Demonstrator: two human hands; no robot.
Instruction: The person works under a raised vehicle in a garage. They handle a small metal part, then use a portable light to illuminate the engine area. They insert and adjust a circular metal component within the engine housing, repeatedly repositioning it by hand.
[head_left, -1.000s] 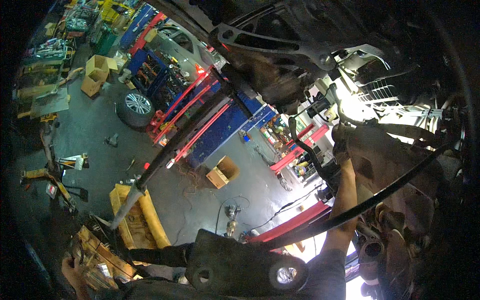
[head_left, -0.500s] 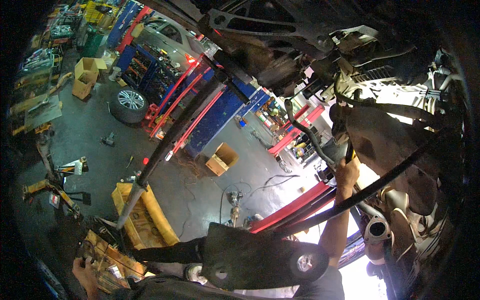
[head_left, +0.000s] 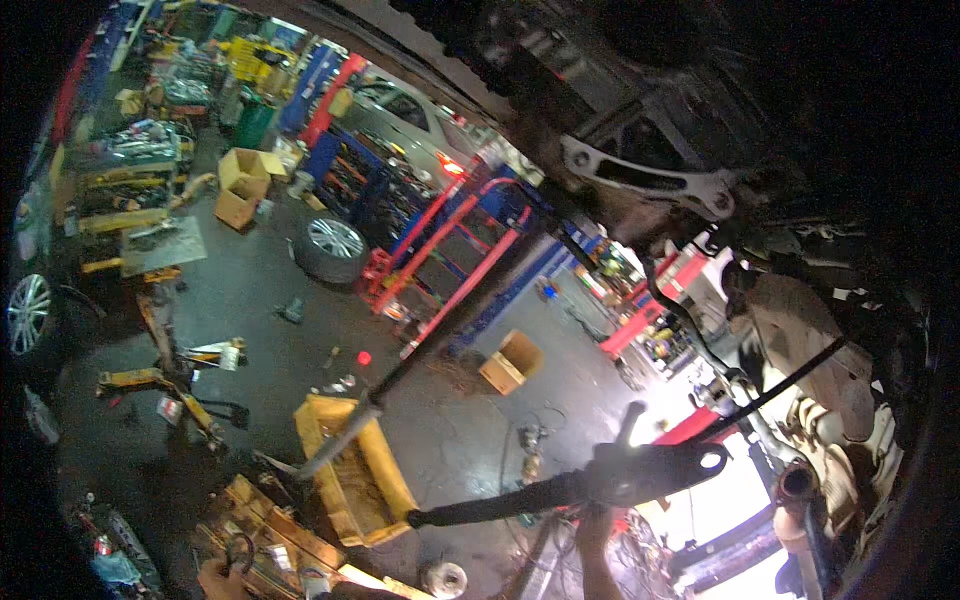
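My left hand (head_left: 220,580) is low at the left edge of a wooden crate-like box, its fingers closed round a dark curved loop-shaped piece (head_left: 240,550). My right forearm (head_left: 597,560) rises from the lower edge. Its hand is dark and mostly hidden behind a dark flat plate (head_left: 650,476) with a round hole, so its fingers cannot be made out. From this plate a long dark arm (head_left: 500,502) extends left, and a thin dark bar (head_left: 785,388) runs up to the right. Beyond lies the car's underside, with a curved pipe (head_left: 690,325) and an open flanged exhaust pipe (head_left: 797,482).
A pale metal bracket (head_left: 650,180) hangs overhead. A slanted pole (head_left: 440,330) crosses mid-view above a yellow tray (head_left: 385,470). On the floor are a wheel (head_left: 335,250), cardboard boxes (head_left: 512,362) and yellow jack-like stands (head_left: 170,370). A red metal rack (head_left: 455,250) stands farther back.
The whole view has shifted, with the workshop now lower and farther right. My right hand has come down from the pipe by the car's underside to behind the dark plate.
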